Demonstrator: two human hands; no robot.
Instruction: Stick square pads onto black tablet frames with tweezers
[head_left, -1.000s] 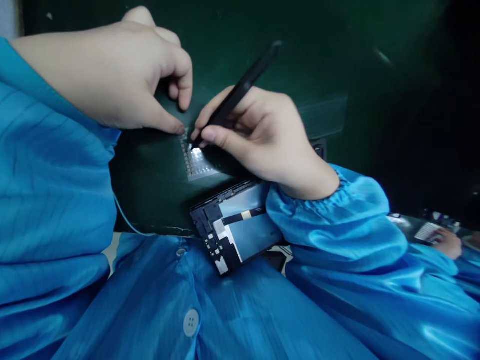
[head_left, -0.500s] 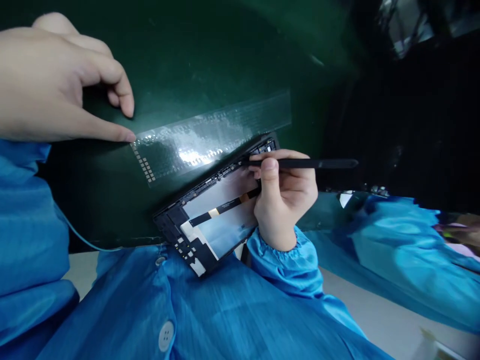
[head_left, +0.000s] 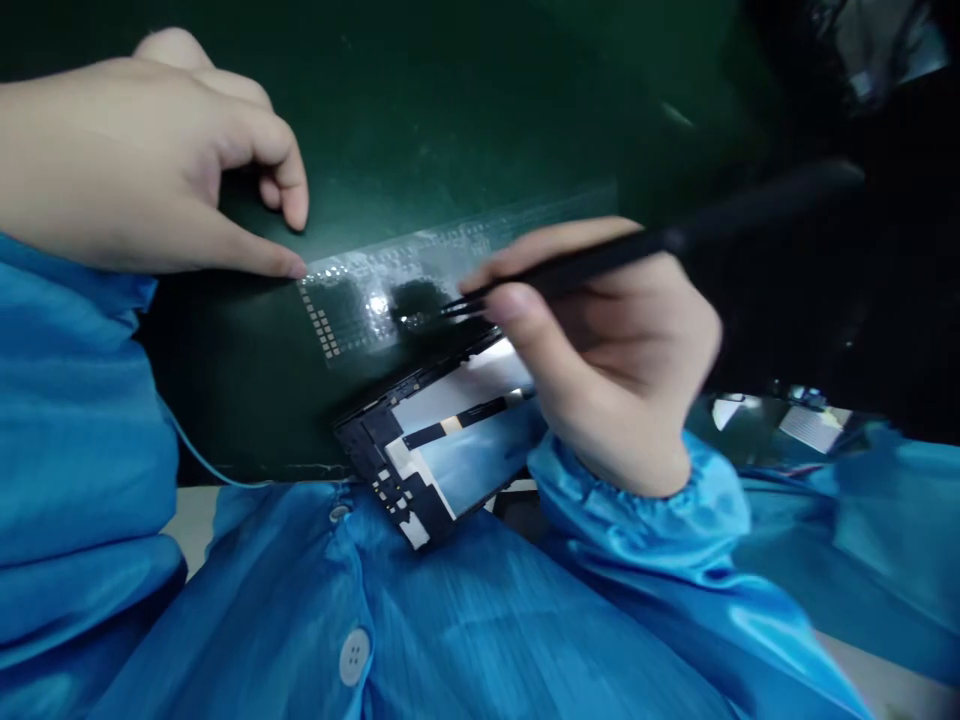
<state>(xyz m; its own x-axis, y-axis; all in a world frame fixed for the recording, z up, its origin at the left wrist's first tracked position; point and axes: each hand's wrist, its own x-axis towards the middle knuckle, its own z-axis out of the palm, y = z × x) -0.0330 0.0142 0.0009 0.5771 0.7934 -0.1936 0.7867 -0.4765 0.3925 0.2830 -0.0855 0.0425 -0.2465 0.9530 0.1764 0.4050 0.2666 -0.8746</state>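
Note:
My right hand holds black tweezers between thumb and fingers, their tips over a clear plastic sheet. Whether anything is between the tips I cannot tell. Small pale square pads sit in short rows at the sheet's left end. My left hand rests there, thumb tip on the sheet's upper left corner, the bent forefinger apart from it. Below the sheet a phone-like device frame lies tilted, its inside showing a silvery panel and a dark flex strip; my right hand covers its far end.
The dark green work surface stretches under the sheet. A thin blue cord runs from the left sleeve. Small white scraps and a striped pale piece lie right of my right wrist. Another blue sleeve shows at the right edge.
My right hand has lifted the tweezers from the device's upper edge over to the plastic sheet, and the tweezers now slant. The left thumb stays on the sheet's corner. The view has shifted slightly.

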